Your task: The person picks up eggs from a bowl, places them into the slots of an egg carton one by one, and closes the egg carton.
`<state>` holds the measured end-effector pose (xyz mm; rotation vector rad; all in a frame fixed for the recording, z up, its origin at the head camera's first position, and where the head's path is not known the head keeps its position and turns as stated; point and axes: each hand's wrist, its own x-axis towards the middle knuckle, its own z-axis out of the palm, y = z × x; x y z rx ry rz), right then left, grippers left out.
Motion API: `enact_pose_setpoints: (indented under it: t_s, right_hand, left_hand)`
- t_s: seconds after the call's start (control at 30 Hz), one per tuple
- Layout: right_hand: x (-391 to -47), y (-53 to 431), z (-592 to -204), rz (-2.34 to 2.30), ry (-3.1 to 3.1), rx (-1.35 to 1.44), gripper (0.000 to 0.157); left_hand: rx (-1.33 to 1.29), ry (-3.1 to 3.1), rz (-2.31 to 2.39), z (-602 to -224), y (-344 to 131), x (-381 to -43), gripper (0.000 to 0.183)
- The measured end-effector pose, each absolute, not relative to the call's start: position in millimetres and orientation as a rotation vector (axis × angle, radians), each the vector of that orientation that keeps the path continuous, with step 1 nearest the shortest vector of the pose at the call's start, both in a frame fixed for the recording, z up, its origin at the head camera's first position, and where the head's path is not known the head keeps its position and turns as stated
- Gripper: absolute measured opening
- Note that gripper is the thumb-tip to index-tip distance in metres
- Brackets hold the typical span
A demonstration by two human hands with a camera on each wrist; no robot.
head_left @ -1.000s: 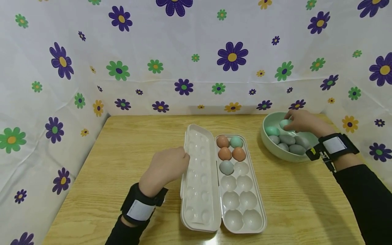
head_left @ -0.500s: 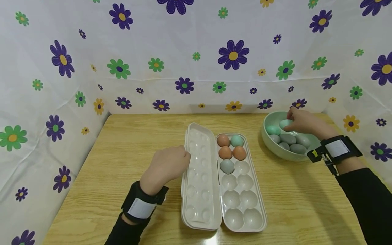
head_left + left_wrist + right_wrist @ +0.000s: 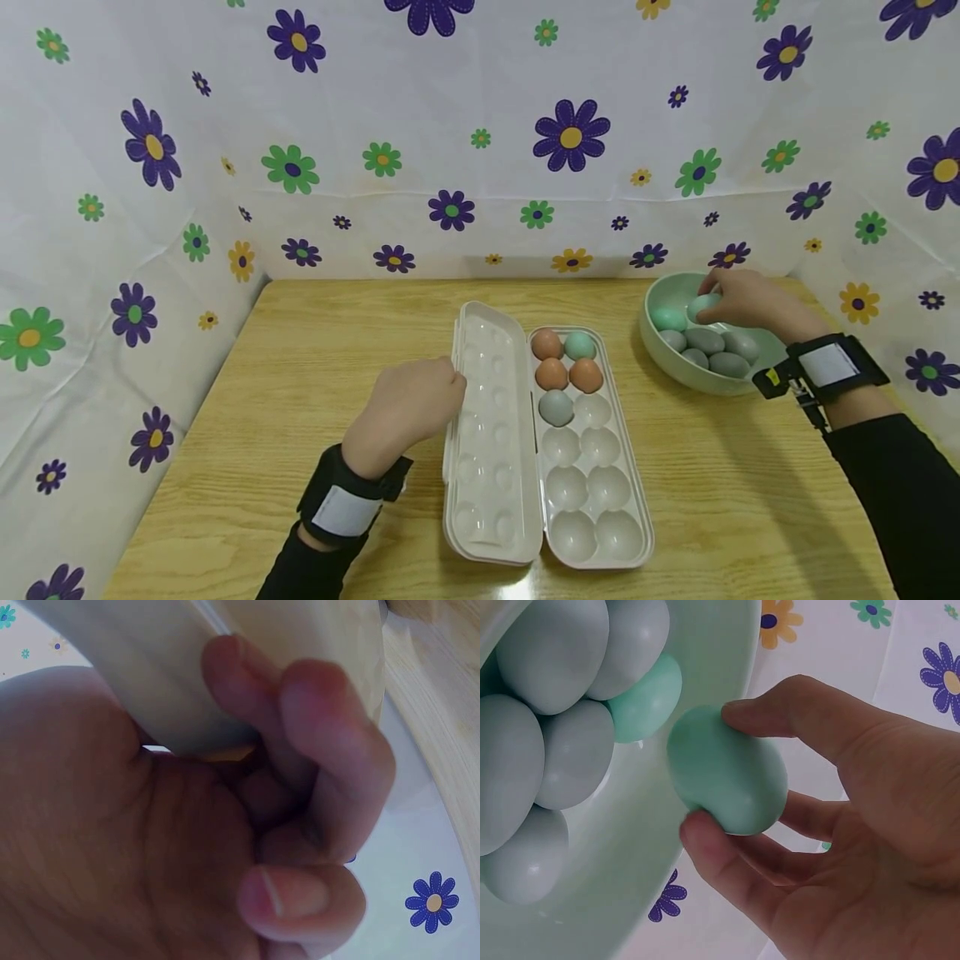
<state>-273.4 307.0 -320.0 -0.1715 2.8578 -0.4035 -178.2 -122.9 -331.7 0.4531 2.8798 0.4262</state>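
In the head view, the right hand (image 3: 742, 300) is pinching a pale green egg (image 3: 702, 309) within the opening of the bowl (image 3: 701, 384); left of the bowl, the left hand (image 3: 405, 408) is gripping the edge of the carton lid (image 3: 489, 437).

In the left wrist view, curled fingers (image 3: 322, 705) are holding that edge.

In the right wrist view, the egg is sitting between thumb and fingertips beside the bowl's rim. Looking smooth, it is probably being light, stiff and slippery; gripping gently round its middle should suit.

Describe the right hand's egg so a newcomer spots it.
Right of the open white egg carton sits a round pale green bowl. There the right hand pinches a mint green egg. It alone is gripped; the bowl's eggs, grey and green, lie loose.
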Motion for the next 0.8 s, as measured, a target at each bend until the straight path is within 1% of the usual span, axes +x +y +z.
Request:
enact_pose_setpoints:
  t_s: [0.2,0.47,0.8]
  right_hand:
    - [-272.2,307.2,-320.5,-0.406,2.867,-0.180,0.048]
    - [-273.8,305.8,-320.7,-0.406,2.905,-0.260,0.046]
    - [-268.1,296.5,-316.1,-0.426,2.881,-0.264,0.045]
  left_hand:
    - [0.443,2.874,0.441,-331.4,-122.7,-177.6,0.035]
    - [0.430,2.869,0.445,-331.4,-122.2,-177.4,0.035]
    - [0.444,2.875,0.447,-329.9,-122.2,-176.4,0.035]
